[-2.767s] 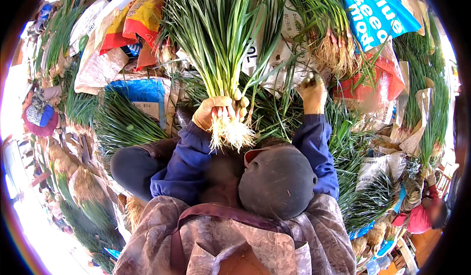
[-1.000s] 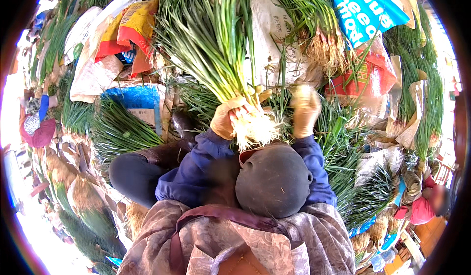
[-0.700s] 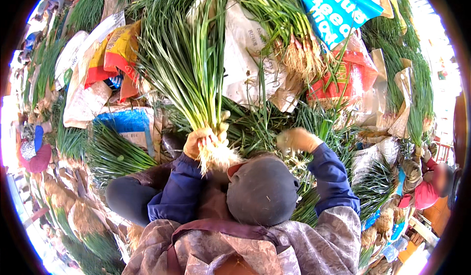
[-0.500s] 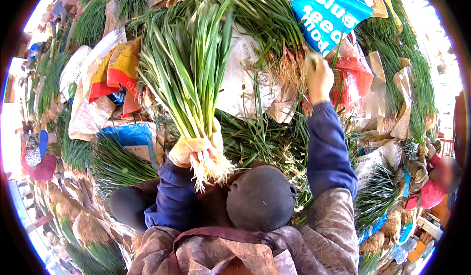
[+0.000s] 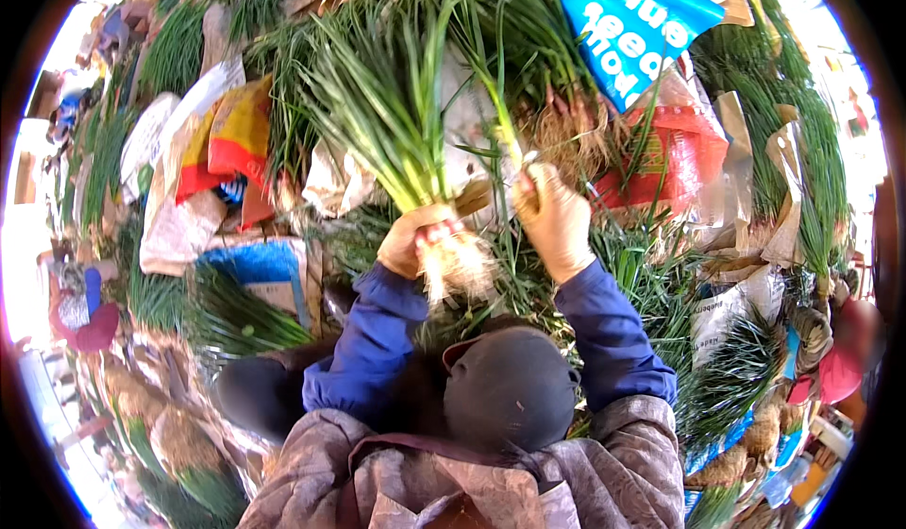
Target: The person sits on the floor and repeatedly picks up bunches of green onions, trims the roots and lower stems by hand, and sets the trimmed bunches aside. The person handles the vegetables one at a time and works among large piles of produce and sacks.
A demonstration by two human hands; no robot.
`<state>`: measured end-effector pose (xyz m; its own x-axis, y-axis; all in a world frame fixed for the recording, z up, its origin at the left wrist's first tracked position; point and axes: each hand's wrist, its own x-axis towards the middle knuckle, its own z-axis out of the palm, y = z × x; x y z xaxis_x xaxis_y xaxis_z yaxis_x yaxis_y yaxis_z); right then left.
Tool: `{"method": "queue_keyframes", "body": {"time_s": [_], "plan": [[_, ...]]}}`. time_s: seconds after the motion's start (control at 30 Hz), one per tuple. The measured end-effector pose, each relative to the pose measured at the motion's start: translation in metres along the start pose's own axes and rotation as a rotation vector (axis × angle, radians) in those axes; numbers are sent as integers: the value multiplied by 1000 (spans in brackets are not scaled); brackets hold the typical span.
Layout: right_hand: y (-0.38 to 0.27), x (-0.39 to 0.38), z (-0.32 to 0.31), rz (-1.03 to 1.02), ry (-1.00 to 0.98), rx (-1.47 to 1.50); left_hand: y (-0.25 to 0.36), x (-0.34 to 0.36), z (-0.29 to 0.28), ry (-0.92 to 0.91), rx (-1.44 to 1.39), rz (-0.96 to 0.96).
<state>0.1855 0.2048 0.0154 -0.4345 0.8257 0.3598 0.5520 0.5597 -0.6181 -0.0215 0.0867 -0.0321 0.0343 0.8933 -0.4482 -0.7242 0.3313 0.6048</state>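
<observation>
My left hand [image 5: 411, 242] is closed round the base of a thick bunch of green onions [image 5: 396, 133]. Their long leaves fan up and away, and the pale roots hang below the fist, smeared by motion. Just to the right, my right hand [image 5: 557, 225] pinches the lower end of a loose green onion stalk [image 5: 504, 125], its leaves pointing away. The two hands are close together but apart. Beyond the right hand lies a pile of green onions [image 5: 566, 123] with reddish bases and brown roots.
A blue plastic bag [image 5: 637, 29] and a red bag [image 5: 675, 156] lie at the back right. Yellow-and-red sacking [image 5: 236, 128] sits to the left. Loose leaves [image 5: 642, 284] cover the ground nearby. Another person [image 5: 840, 364] is at the far right.
My right hand has drawn back from the far pile toward the left hand, now with a stalk in it. My left hand has shifted right and away with the bunch.
</observation>
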Motion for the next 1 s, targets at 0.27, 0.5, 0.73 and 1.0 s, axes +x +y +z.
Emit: {"method": "queue_keyframes", "body": {"time_s": [0.27,0.5,0.73,1.0], "plan": [[2,0,-11,81,-160,300,4,-25,17,99,-32,49],[-35,-18,48,-421,-545,-98,28,-43,30,187,179,-195],[34,-6,52,250,-346,629,14,-78,9,-139,-153,-250],[-56,-28,46,-86,-469,291,4,-85,10,-1,-363,-233]]}}
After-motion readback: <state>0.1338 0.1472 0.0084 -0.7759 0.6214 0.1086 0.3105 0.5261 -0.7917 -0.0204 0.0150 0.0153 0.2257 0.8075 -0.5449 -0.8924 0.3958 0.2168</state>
